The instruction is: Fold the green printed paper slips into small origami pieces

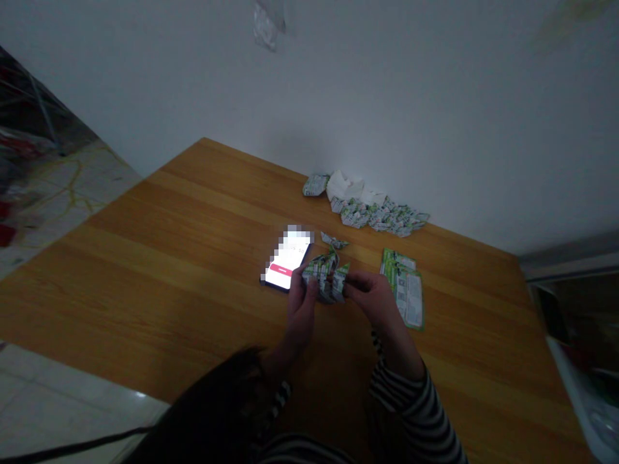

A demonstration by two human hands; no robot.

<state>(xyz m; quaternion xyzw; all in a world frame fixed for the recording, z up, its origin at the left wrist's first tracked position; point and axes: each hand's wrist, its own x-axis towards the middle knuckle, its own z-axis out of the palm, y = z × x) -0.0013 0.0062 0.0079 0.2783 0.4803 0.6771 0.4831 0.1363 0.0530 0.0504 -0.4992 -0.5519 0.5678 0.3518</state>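
Note:
Between my two hands, above the table, is a folded paper piece in green and white print, made of several pointed parts. My left hand grips its left side, thumb in front. At its right side, my right hand pinches a pointed part of the paper between closed fingers. Just beyond it lies a small folded paper unit of the same print. Left of my left hand, a phone with a lit screen rests on the table.
Against the wall, a row of folded printed papers and crumpled white paper lies on the wooden table. Flat green printed sheets are stacked to the right of my right hand. A plastic bag hangs on the wall.

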